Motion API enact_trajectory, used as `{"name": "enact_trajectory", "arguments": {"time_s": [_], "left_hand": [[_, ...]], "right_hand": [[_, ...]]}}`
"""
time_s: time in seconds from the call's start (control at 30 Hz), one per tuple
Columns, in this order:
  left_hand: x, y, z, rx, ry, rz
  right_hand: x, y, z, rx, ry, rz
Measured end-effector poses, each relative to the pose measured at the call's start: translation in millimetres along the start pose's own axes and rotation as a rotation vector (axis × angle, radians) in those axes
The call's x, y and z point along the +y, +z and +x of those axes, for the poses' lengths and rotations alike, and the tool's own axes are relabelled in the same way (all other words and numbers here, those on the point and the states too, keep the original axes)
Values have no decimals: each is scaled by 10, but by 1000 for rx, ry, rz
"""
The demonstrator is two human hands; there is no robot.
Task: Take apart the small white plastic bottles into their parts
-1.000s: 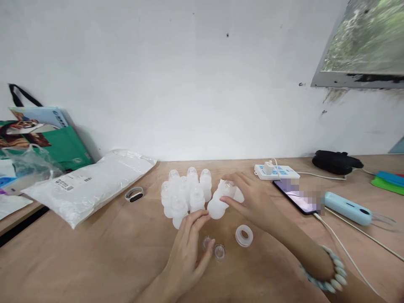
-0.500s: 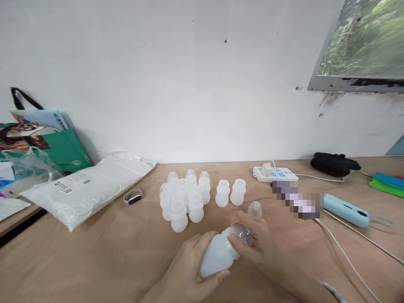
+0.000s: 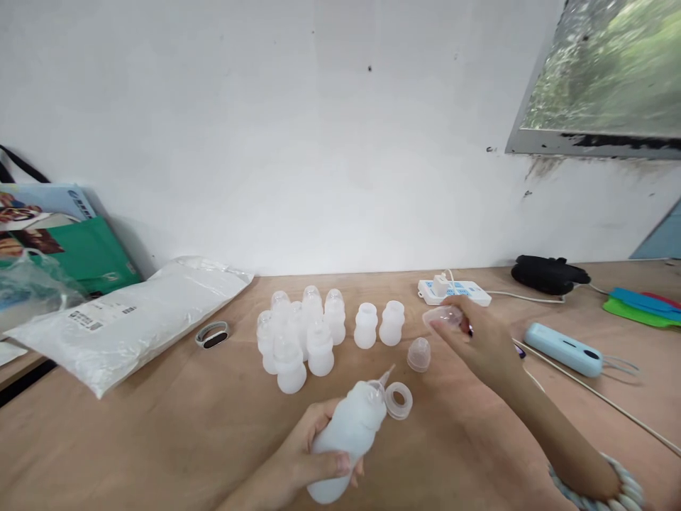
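My left hand (image 3: 306, 461) is closed round a white plastic bottle (image 3: 343, 436) tilted toward the right, with a thin clear tip at its mouth. A clear screw ring (image 3: 399, 399) lies on the table just beside that mouth. My right hand (image 3: 479, 341) reaches out to the right and pinches a clear dome cap (image 3: 443, 316) above the table. Another clear dome cap (image 3: 418, 353) stands on the table between my hands. Behind them stand two open white bottles (image 3: 379, 325) and a cluster of several capped bottles (image 3: 298, 333).
A white plastic bag (image 3: 128, 319) and a wristband (image 3: 211, 334) lie at the left, a green tote (image 3: 79, 252) behind them. At the right are a power strip (image 3: 453, 290), a black object (image 3: 550, 274), a light blue device (image 3: 567, 349), cables and coloured sheets (image 3: 641, 305).
My right hand left the bottle's mouth and moved up and right with a clear cap. The left hand drew the bottle nearer. The ring now lies on the table.
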State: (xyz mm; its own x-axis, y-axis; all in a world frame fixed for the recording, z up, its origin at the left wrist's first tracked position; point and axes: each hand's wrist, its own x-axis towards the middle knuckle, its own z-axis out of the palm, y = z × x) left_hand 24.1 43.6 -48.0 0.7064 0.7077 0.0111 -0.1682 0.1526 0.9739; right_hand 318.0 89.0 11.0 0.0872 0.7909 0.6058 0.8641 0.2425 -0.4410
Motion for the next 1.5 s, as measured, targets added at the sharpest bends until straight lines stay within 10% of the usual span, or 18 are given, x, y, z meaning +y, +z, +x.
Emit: {"name": "enact_trajectory", "arguments": {"time_s": [0.27, 0.53, 0.77, 1.03, 1.3, 1.5], "left_hand": [[28, -55, -2, 115, 72, 61], [65, 53, -30, 191, 82, 209], [154, 85, -32, 73, -33, 72], [70, 30, -85, -112, -121, -302], [353, 69, -75, 376, 22, 650], [218, -22, -81, 447, 373, 1514]], "right_hand": [[61, 253, -111, -243, -131, -150], [-682, 203, -434, -726, -28, 811], [-925, 320, -528, -753, 171, 945], [-684, 291, -460, -743, -270, 988], [-607, 382, -485, -666, -37, 884], [-643, 494, -516, -711, 151, 862]]}}
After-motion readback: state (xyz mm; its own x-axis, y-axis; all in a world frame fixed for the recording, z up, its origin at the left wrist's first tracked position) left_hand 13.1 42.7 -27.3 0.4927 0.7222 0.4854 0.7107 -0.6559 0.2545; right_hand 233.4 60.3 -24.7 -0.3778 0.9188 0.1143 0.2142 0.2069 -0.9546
